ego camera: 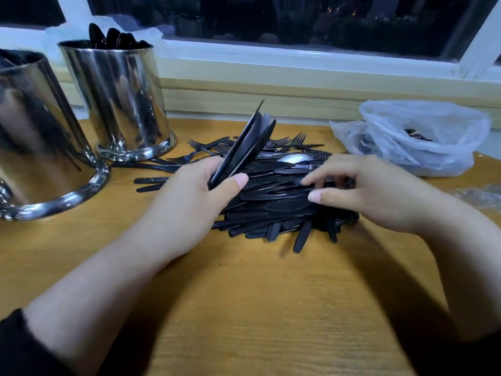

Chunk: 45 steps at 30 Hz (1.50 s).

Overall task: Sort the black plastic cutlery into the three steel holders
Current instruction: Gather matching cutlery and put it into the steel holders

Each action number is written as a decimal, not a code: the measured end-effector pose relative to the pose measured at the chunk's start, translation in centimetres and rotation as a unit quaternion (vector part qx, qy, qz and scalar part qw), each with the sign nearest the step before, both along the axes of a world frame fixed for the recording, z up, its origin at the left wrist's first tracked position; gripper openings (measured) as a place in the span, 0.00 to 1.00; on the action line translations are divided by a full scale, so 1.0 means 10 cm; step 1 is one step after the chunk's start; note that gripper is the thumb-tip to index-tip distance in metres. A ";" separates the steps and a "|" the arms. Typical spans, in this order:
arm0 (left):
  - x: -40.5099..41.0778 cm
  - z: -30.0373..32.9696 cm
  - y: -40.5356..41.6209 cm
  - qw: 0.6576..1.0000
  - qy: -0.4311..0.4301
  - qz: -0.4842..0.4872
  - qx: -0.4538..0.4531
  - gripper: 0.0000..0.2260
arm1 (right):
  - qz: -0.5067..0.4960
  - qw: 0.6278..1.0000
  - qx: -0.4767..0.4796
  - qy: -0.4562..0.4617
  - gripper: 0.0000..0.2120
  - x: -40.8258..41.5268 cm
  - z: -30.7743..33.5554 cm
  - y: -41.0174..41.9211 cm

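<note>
Black plastic knives lie heaped in the middle of the wooden worktop, their long axes running roughly left to right, handles mostly toward the near and right side. Over that heap the right hand reaches in from the right, fingers curled down onto the top knives, pinching at one; whether it has one lifted free I cannot tell. The left hand grips a fanned bundle of knives by their handles, blades slanting up and away to the right. Both steel holders in view stand well to the left, so the left hand is much the nearer for the drop, and the bundle must swing leftward, I judge
</note>
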State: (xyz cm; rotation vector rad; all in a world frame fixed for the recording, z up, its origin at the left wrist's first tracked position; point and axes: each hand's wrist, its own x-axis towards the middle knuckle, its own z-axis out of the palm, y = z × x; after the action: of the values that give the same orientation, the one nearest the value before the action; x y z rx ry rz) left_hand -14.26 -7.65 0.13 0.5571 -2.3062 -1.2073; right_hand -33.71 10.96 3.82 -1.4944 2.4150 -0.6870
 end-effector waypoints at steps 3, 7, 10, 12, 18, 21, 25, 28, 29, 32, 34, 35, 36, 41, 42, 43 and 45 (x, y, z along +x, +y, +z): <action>0.00 0.00 0.00 0.999 -0.018 0.015 -0.037 0.14 | 0.010 0.999 0.037 0.015 0.10 0.01 -0.08 -0.06; -0.01 0.01 0.01 0.998 -0.027 0.024 -0.054 0.14 | -0.006 0.998 0.060 0.030 0.11 0.03 -0.14 -0.13; -0.02 0.01 0.03 0.998 -0.023 0.023 -0.045 0.15 | -0.014 0.998 0.048 0.043 0.08 0.04 -0.14 -0.14; -0.01 0.02 0.03 0.998 -0.020 0.027 -0.049 0.16 | -0.016 0.998 0.034 0.048 0.05 0.04 -0.14 -0.14; -0.01 0.01 0.02 0.999 0.003 0.027 -0.029 0.17 | -0.026 0.998 0.015 0.059 0.03 0.03 -0.13 -0.13; 0.00 0.01 0.03 0.999 0.011 0.035 -0.037 0.16 | -0.033 0.999 -0.020 0.039 0.03 0.05 -0.11 -0.11; 0.01 0.04 0.02 0.996 0.046 0.064 -0.042 0.15 | -0.044 0.992 -0.114 -0.021 0.02 0.08 -0.04 -0.08; 0.00 0.04 -0.01 0.993 0.051 0.090 -0.048 0.16 | -0.030 0.987 -0.151 -0.055 0.03 0.14 -0.01 -0.08; 0.00 0.04 -0.02 0.993 0.053 0.092 -0.048 0.16 | -0.024 0.985 -0.156 -0.066 0.03 0.16 0.00 -0.08; -0.01 0.03 -0.03 0.992 0.048 0.099 -0.058 0.16 | -0.009 0.982 -0.165 -0.094 0.04 0.21 0.02 -0.09; 0.00 0.04 -0.03 0.992 0.050 0.101 -0.062 0.16 | -0.004 0.979 -0.171 -0.109 0.05 0.22 0.03 -0.10; 0.00 0.04 -0.03 0.992 0.048 0.097 -0.065 0.15 | -0.002 0.978 -0.175 -0.113 0.05 0.22 0.02 -0.10; 0.00 0.03 -0.03 0.993 0.038 0.092 -0.069 0.14 | -0.001 0.977 -0.179 -0.117 0.05 0.22 0.02 -0.11; -0.02 0.01 0.04 1.000 -0.018 -0.017 0.000 0.10 | 0.002 0.963 -0.216 -0.159 0.06 0.27 0.00 -0.14; -0.02 0.02 0.05 0.999 -0.030 -0.040 0.006 0.10 | 0.004 0.959 -0.227 -0.172 0.06 0.29 0.00 -0.15; -0.02 0.02 0.06 0.998 -0.037 -0.057 0.004 0.10 | 0.006 0.954 -0.239 -0.181 0.07 0.30 -0.01 -0.16; -0.01 0.04 0.06 0.996 -0.041 -0.073 -0.007 0.11 | 0.011 0.947 -0.263 -0.185 0.09 0.30 -0.03 -0.17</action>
State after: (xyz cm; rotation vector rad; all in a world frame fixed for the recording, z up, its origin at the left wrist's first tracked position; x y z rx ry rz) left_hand -14.36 -7.02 0.48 0.4472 -2.4593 -1.2557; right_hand -30.70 9.23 3.53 -1.3864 2.0124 -1.5453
